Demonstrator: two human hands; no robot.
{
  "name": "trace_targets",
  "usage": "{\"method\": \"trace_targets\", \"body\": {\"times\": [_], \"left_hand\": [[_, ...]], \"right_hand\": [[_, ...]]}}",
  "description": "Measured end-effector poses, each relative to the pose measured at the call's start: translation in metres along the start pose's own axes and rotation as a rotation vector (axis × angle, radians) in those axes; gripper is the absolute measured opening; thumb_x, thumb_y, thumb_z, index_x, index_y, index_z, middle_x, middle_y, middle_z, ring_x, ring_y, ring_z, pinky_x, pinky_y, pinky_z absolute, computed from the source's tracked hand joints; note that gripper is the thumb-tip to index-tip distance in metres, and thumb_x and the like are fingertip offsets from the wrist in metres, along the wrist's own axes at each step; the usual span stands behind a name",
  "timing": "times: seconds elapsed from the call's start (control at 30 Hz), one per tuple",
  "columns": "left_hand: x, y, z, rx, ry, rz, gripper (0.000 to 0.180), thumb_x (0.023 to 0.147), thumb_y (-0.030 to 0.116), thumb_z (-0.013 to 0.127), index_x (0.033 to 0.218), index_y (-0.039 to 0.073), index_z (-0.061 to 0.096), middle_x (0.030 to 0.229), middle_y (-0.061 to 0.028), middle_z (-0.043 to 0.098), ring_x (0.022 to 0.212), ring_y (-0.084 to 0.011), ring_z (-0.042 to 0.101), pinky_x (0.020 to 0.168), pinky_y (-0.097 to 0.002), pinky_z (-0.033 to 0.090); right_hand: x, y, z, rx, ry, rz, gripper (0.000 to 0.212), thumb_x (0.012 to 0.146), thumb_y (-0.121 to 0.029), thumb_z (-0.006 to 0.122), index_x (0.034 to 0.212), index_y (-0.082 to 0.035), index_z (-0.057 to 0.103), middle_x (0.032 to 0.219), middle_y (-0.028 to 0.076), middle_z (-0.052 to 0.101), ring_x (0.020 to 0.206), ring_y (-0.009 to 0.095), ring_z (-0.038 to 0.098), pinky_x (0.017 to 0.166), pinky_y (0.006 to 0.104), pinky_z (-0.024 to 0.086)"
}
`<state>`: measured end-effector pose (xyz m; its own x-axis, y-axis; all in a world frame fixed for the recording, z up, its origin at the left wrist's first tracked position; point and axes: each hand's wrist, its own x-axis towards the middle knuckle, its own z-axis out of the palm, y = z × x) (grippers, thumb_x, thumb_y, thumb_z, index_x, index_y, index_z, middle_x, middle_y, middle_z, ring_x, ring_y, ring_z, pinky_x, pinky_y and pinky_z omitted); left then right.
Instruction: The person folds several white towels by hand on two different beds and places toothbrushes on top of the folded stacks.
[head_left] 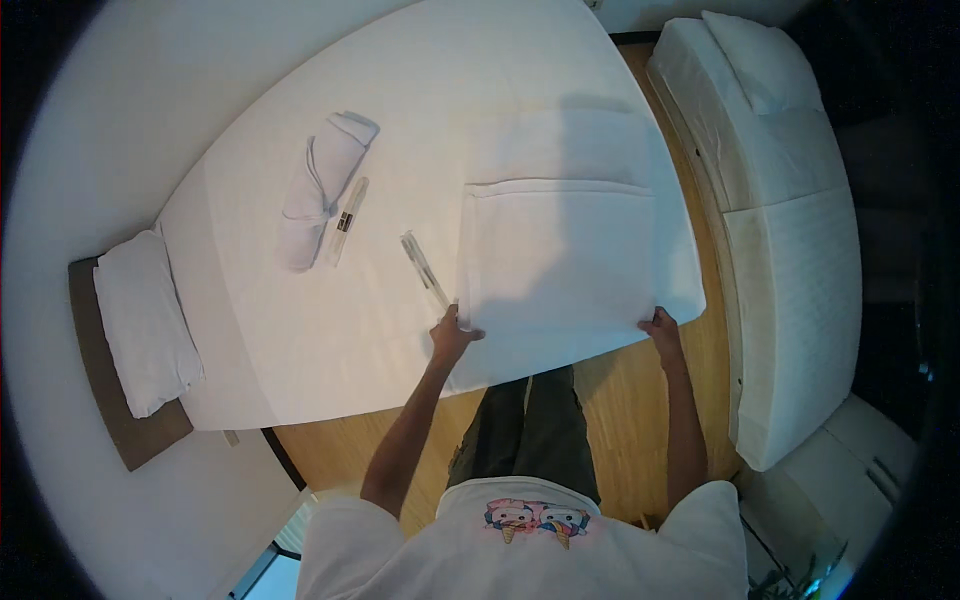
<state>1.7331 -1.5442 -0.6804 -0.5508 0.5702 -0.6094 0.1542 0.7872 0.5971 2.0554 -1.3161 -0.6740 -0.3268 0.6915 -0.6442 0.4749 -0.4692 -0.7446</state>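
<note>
A white towel [560, 250] lies partly folded over on the bed, with a thick hemmed edge running across it and a flat strip beyond. My left hand [455, 338] pinches its near left corner between thumb and fingers. At the near right corner, my right hand [661, 330] is closed on the same towel. Just beyond my left hand lies a slim clear packet [424, 267] with a dark line inside. Farther left, a second slim clear packet [348, 220] with a dark label rests beside a rolled white cloth [325, 190].
I stand at the long side of a white-sheeted bed [300, 350]. A white pillow [148, 320] sits against a brown headboard [125, 430] at the left. Wooden floor [640, 410] separates the bed from a white mattress [795, 310] at the right, which carries another pillow [765, 60].
</note>
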Motion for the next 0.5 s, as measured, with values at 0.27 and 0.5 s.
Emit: {"method": "trace_targets", "body": {"times": [0.27,0.5], "left_hand": [[0.009,0.044,-0.011,-0.349,-0.085,0.013,0.047,0.066,0.028,0.070,0.102,0.002,0.055,0.090,-0.0140,0.061,0.085,-0.0252,0.059,0.075,-0.0364,0.045],[-0.045,-0.041,-0.032,0.281,-0.259,0.285,0.023,0.068,0.007,0.062,0.091,0.007,0.060,0.089,-0.0067,0.061,0.097,-0.0227,0.053,0.092,-0.0424,0.031]], "right_hand": [[0.001,-0.025,-0.002,-0.045,0.051,0.027,0.038,0.075,-0.024,0.063,0.104,-0.002,0.053,0.090,0.001,0.056,0.083,0.012,0.050,0.077,0.0239,0.037],[-0.047,-0.011,-0.024,-0.331,-0.164,0.254,0.043,0.073,-0.013,0.063,0.111,0.001,0.050,0.105,0.009,0.054,0.099,0.016,0.048,0.086,0.0296,0.037]]}}
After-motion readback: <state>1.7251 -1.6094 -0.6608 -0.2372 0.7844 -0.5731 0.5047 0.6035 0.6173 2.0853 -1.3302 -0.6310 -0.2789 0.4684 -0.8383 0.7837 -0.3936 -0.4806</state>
